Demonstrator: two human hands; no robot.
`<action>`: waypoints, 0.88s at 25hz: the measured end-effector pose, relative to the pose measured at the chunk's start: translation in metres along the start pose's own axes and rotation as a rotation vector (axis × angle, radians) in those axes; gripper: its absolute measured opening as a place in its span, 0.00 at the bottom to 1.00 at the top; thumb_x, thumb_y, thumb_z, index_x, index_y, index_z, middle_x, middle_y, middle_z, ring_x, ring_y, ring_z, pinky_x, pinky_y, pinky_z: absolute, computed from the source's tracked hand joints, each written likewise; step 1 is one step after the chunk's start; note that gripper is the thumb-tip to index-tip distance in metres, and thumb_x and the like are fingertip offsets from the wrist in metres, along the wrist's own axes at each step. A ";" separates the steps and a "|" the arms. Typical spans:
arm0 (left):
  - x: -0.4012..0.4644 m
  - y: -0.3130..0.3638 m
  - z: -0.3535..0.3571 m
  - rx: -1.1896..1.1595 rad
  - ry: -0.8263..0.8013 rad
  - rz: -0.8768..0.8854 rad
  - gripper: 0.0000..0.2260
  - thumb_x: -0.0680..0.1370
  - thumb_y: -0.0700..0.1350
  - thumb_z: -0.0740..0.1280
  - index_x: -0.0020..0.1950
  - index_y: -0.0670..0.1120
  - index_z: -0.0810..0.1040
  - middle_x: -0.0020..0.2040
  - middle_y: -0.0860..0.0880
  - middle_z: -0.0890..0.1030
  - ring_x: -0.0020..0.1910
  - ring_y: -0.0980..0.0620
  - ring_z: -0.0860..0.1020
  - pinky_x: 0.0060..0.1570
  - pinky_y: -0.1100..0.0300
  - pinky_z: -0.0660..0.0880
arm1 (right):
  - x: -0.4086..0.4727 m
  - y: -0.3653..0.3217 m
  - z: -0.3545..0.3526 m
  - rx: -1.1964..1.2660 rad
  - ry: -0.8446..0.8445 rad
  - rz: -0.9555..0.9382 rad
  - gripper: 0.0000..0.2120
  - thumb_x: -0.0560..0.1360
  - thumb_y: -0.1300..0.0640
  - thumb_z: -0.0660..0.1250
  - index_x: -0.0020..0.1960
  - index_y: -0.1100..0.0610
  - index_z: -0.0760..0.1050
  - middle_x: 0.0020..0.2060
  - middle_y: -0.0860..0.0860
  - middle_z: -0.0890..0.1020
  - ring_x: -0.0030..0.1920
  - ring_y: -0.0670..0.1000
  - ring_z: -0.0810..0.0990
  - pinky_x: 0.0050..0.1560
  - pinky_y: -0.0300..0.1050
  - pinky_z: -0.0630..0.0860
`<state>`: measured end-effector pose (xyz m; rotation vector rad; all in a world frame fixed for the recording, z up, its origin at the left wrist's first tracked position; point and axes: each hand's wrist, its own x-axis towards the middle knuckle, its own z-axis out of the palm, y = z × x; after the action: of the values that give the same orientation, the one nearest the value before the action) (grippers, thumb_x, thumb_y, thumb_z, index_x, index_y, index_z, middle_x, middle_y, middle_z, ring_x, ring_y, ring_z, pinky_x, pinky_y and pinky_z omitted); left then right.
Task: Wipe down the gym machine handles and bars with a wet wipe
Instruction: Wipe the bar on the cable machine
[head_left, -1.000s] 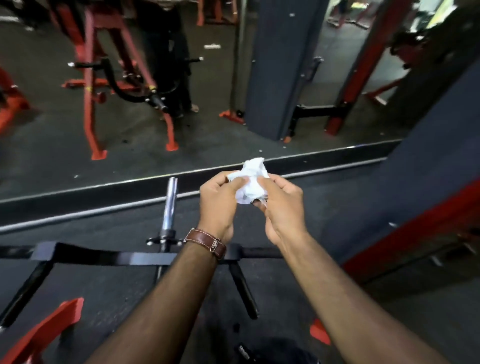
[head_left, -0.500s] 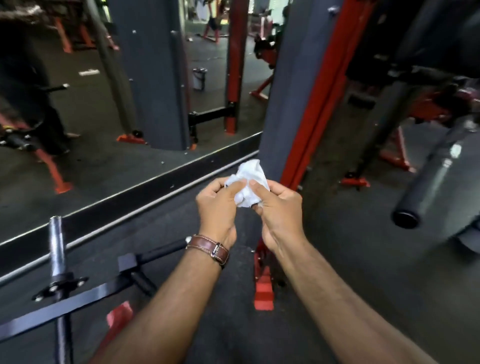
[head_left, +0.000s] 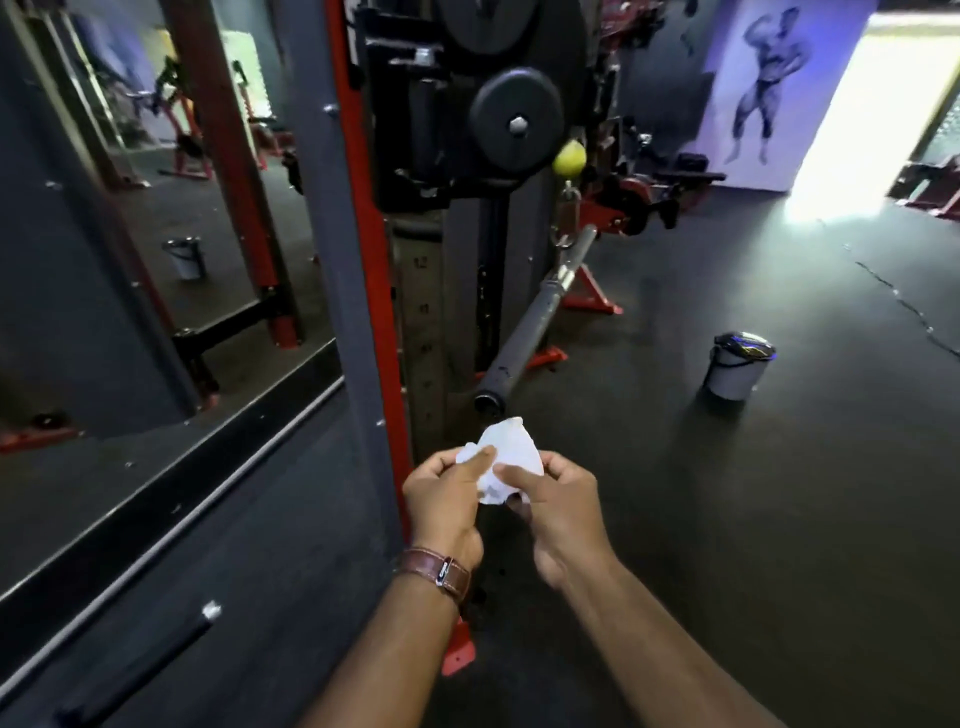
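Wipe (head_left: 506, 462), white and crumpled into a loose wad, sits pinched between both hands at chest height, just in front of the near end of the cable bar (head_left: 530, 322). The left hand (head_left: 444, 499) grasps it with thumb and curled fingers from one side; the right hand (head_left: 558, 499) grasps it likewise from the other, thumb pressed onto the wad. Neither hand is released. The wipe does not yet touch any part of the machine. The step in hand appears to be readying the wipe before the bar is cleaned. To do it well, the person would best open the wad into a flat pad with a clean face outward, fold it round the bar so it covers the full girth, and draw it along in one direction from the near cap toward the clip, steadying the hanging bar with the other hand, since it is likely to swing. The bar's long axis runs from its black end cap, low and near the hands, up and away to the right toward the yellow ball (head_left: 569, 158) under the weight stack frame (head_left: 358, 234); the capped end points at the person.
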<state>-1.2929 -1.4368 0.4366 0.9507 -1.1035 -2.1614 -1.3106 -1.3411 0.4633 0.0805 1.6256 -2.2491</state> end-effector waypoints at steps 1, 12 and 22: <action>-0.003 -0.004 0.005 -0.001 -0.028 -0.026 0.07 0.69 0.31 0.76 0.41 0.39 0.81 0.45 0.37 0.84 0.41 0.44 0.81 0.47 0.47 0.79 | -0.001 0.001 -0.005 0.026 0.033 -0.001 0.09 0.69 0.74 0.71 0.49 0.68 0.79 0.41 0.63 0.85 0.38 0.55 0.84 0.35 0.43 0.79; 0.002 0.000 0.011 0.045 -0.309 0.002 0.10 0.73 0.30 0.71 0.52 0.39 0.80 0.46 0.40 0.86 0.43 0.48 0.83 0.41 0.60 0.79 | 0.010 -0.015 -0.013 0.103 0.248 -0.137 0.09 0.76 0.70 0.62 0.47 0.61 0.79 0.37 0.57 0.83 0.37 0.58 0.82 0.41 0.56 0.78; 0.046 -0.010 0.064 0.095 -0.365 0.267 0.20 0.73 0.28 0.71 0.63 0.42 0.79 0.58 0.48 0.84 0.57 0.49 0.82 0.62 0.55 0.77 | 0.106 -0.081 -0.017 -0.015 0.265 -0.448 0.16 0.71 0.72 0.65 0.48 0.54 0.84 0.39 0.50 0.86 0.39 0.51 0.85 0.34 0.45 0.79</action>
<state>-1.3721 -1.4340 0.4396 0.4206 -1.4255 -2.1204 -1.4381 -1.3308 0.5046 0.0099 1.9575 -2.6494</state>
